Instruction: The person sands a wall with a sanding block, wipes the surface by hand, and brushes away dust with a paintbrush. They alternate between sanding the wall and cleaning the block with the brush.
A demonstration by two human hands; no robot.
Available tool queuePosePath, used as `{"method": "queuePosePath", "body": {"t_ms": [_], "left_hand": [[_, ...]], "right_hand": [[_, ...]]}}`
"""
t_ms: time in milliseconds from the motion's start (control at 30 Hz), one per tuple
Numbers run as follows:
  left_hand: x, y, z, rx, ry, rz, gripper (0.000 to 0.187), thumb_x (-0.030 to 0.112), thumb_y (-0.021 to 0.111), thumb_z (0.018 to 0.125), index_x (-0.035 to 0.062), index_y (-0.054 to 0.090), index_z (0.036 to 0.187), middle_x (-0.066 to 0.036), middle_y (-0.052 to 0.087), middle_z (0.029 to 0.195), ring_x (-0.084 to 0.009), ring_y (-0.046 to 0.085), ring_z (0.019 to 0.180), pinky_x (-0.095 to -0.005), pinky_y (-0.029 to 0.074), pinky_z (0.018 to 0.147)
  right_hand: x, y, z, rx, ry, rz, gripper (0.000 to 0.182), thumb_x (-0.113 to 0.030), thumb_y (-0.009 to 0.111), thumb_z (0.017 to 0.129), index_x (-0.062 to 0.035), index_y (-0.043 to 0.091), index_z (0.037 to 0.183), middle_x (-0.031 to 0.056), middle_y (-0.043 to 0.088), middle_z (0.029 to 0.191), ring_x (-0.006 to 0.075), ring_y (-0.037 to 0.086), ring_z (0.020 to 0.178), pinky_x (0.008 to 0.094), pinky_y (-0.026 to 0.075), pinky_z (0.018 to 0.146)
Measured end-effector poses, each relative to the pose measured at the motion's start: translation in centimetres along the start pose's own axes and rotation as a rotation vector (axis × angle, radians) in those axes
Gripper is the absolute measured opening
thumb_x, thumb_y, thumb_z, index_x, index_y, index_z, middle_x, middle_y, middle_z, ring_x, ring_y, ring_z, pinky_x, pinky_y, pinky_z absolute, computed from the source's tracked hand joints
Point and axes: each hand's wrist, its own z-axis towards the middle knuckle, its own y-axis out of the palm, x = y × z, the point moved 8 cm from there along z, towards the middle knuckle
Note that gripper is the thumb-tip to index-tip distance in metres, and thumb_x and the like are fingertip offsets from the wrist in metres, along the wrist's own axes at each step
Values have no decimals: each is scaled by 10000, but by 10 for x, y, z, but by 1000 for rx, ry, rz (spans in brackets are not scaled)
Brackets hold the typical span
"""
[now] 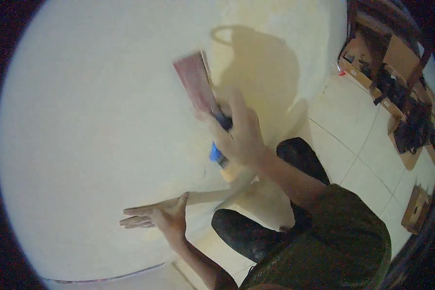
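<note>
My right hand [241, 133] is closed around the dark handle of a wide, reddish-brown scraper [194, 79], whose blade points up and left over a pale wall surface [92, 121]. Just below that hand shows a small bright blue piece [215, 153] with a dark and yellowish end; whether it is part of the held tool or a separate item is unclear. At the lower left, my left hand [162, 218] has its fingers stretched out and thumb apart, beside or against the pale surface, holding nothing. Yellowish patches mark the surface behind the scraper.
My dark-clad knees [241, 232] are bent near the surface. Light floor tiles [353, 135] lie to the right. Beyond them are open cardboard boxes [406, 55] with dark items, and a small brown box [416, 209]. The shadow of my hand and tool falls on the wall.
</note>
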Motion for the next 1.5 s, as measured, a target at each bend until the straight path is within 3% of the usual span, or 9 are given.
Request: {"method": "queuePosePath", "body": {"t_ms": [67,300,367,467,533,1033,1167,1300,1500], "left_hand": [[2,5,3,-60,-124,-59,1509,453,988,646,-156,-42,1565,-496,-178,1573,-534,-102,1539,-620,23,1228],[21,-5,-9,260,153,415,1558,467,988,637,-141,-109,1562,-495,-295,1527,-550,-261,1495,-661,-56,1207],[-15,-1,2,155,156,309,1572,479,985,635,-131,-126,1564,-483,-310,1528,-560,-269,1489,-671,-61,1203],[-43,6,16,-19,85,194,1543,496,981,633,-162,-73,1548,-482,-280,1542,-579,-252,1485,-675,-59,1203],[-4,3,4,20,62,263,1490,524,972,630,-242,46,1511,-519,-197,1549,-604,-226,1479,-683,-72,1199],[20,-9,-6,335,256,297,1580,430,1009,600,-155,-100,1561,-406,-276,1604,-543,-230,1510,-664,-63,1207],[10,-6,-2,278,279,269,1474,438,995,634,-180,17,1547,-447,-275,1576,-544,-202,1515,-677,-34,1203],[13,-4,-4,158,142,206,1386,450,984,656,-208,123,1520,-467,-293,1554,-536,-183,1522,-656,-12,1214],[-4,-6,-3,250,162,416,1140,406,984,676,-202,356,1406,-490,389,1377,-477,429,1329,-539,315,1151]], "right_hand": [[27,3,-40,-13,31,-50,477,-352,763,934,-53,563,1247,150,695,747,388,714,658,461,559,587],[10,-10,1,20,-1,-91,444,-355,758,938,-42,562,1186,160,695,741,339,697,632,448,531,570],[21,-9,-20,-7,19,-150,368,-264,755,954,3,545,1094,168,708,747,220,672,588,385,491,561],[36,-9,-51,-60,101,-172,438,-340,747,929,-56,577,1215,183,694,770,414,711,687,493,556,604],[19,-13,-22,-46,58,-101,443,-339,745,930,-54,584,1228,180,699,785,415,714,699,497,566,632],[10,-14,-11,-81,97,-92,450,-404,733,947,-77,591,1221,167,697,756,410,713,700,518,559,632],[32,-18,-39,-118,100,-269,434,-404,732,948,-66,578,1173,167,692,741,405,707,677,524,538,602],[0,-20,6,11,-70,-144,375,-283,737,958,19,550,1078,137,643,663,278,638,533,436,487,557],[20,-11,-41,-79,41,-196,403,-313,729,960,8,540,1115,160,645,690,319,637,566,459,488,563]]}}
